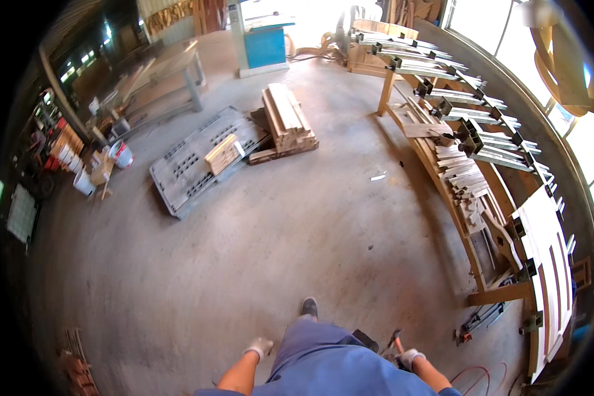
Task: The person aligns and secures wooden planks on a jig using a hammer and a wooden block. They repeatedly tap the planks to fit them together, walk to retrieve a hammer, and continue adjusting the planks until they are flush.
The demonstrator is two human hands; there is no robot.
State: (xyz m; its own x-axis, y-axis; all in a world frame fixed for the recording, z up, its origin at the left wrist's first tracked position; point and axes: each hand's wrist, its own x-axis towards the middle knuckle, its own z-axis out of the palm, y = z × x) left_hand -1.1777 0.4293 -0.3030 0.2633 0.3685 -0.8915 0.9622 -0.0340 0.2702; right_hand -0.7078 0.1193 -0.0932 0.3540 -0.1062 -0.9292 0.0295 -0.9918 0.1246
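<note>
My left hand, in a pale work glove, hangs beside my left thigh over the concrete floor. Its fingers look loosely curled, with nothing visible in them. At my right hip, my gloved right hand is closed on a tool with an orange shaft and a dark end. The tool's exact kind is hard to make out, and my shirt hides part of it. A dark pouch-like item shows at my waist between the hands. One dark shoe is forward on the floor.
To the right runs a wooden clamp bench with metal bar clamps, wood strips and a pale door panel. Ahead are a grey pallet and stacked boards. A red hose lies at lower right; buckets stand left.
</note>
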